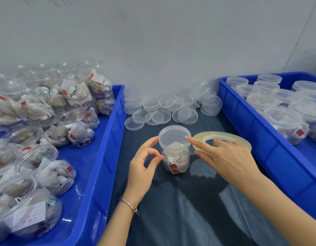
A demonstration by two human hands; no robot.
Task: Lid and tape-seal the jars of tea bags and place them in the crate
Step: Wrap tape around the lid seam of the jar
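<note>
- A clear plastic jar (pixel 175 153) of tea bags stands upright just below the middle of the frame, on a dark table surface (pixel 180 210), with a translucent lid (pixel 174 134) sitting on its mouth.
- The left hand (pixel 143 167) is at the jar's left side: its forefinger tip touches the lid's rim and its thumb tip meets the jar wall lower down, the fingers curved so that they form a ring.
- The right hand (pixel 226 157) comes in from the lower right with fingers fairly straight and spread; its forefinger tip touches the lid's right edge.
- A roll of clear tape (pixel 222 139) sits just right of the jar, partly under the right hand; a finger seems to reach into its core, but I cannot tell whether the hand grips it.
- A thin strip of tape appears to run from the roll toward the jar's neck, too faint to be sure.
- Loose lids (pixel 171 109) lie heaped behind the jar, centre of the frame, against the wall.
- A blue crate (pixel 107 142) at the left holds open, unlidded jars (pixel 75 128) of tea bags.
- Another blue crate (pixel 251 121) at the right holds lidded jars (pixel 281 119).
- A bracelet (pixel 129 205) circles the left wrist.
</note>
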